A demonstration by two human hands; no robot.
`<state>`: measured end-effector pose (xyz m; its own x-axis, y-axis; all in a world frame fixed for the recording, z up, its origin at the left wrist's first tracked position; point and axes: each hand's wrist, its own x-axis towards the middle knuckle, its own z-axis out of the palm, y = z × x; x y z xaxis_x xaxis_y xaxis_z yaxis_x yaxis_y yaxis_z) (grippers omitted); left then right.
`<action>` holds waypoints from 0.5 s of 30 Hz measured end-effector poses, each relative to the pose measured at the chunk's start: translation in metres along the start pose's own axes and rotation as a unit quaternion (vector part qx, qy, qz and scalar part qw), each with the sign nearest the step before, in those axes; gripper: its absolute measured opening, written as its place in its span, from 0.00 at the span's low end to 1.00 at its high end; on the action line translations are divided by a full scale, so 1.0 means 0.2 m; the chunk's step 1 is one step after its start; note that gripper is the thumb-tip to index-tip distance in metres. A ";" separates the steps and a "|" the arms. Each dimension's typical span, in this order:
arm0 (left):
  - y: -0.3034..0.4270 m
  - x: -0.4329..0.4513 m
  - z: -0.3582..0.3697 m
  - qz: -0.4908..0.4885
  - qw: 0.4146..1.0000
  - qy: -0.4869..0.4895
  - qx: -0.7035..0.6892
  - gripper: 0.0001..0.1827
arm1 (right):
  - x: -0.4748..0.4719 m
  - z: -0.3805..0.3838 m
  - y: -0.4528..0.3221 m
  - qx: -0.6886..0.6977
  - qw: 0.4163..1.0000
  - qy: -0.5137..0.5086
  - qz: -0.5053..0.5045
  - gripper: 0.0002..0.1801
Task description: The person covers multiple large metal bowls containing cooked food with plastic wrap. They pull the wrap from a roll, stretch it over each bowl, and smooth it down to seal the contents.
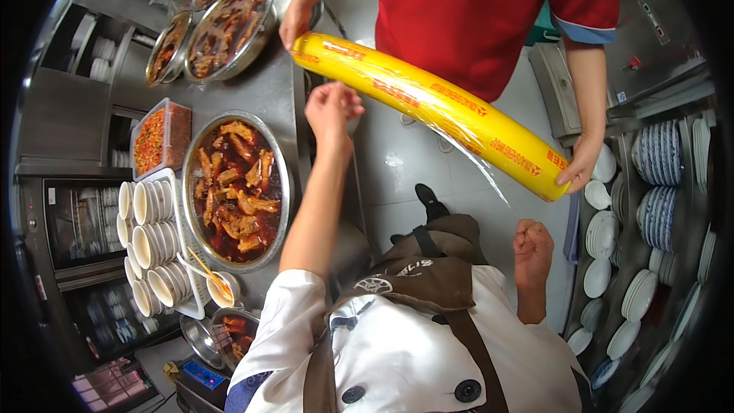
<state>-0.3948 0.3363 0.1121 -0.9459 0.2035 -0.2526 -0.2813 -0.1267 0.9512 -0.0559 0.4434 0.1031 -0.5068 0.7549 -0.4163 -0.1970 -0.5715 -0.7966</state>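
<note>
A long yellow roll of plastic cling film [427, 109] with red printing slants across the view. A co-worker in a red top holds it by both ends. My left hand [334, 115] is raised just under the roll's left part with its fingers curled. Below the roll's right end, my right hand [532, 246] is closed like a fist. A loose clear strand of film [481, 169] trails from the roll towards my right hand. Whether either hand pinches the thin film cannot be made out. Left of my forearm, a steel basin [285, 183] holds braised meat pieces in dark sauce.
More film-covered basins [266, 17] of meat stand on the steel counter [252, 92]. Beside them are a plastic tub of chopped peppers [152, 146] and a white basket [192, 258] of stacked bowls [152, 201]. Shelves at right hold plates [639, 295] and blue-striped bowls [658, 149].
</note>
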 end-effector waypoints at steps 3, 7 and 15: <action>0.08 0.29 -0.08 0.033 0.998 0.039 0.038 0.07 | 0.02 0.00 -0.01 -0.064 0.998 -0.019 -0.008 0.04; 0.07 0.48 -0.07 -0.044 0.990 0.061 0.123 0.10 | 0.03 -0.07 0.01 -0.118 0.993 0.013 0.008 0.04; 0.17 0.69 -0.03 0.342 0.778 0.126 0.512 0.11 | 0.08 -0.13 0.05 -0.121 0.991 0.053 -0.021 0.06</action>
<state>-0.5352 0.3546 0.1081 -0.8558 0.2153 0.4703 0.4558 0.7438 0.4889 -0.0447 0.4584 0.0777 -0.4086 0.8137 -0.4134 -0.0035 -0.4543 -0.8908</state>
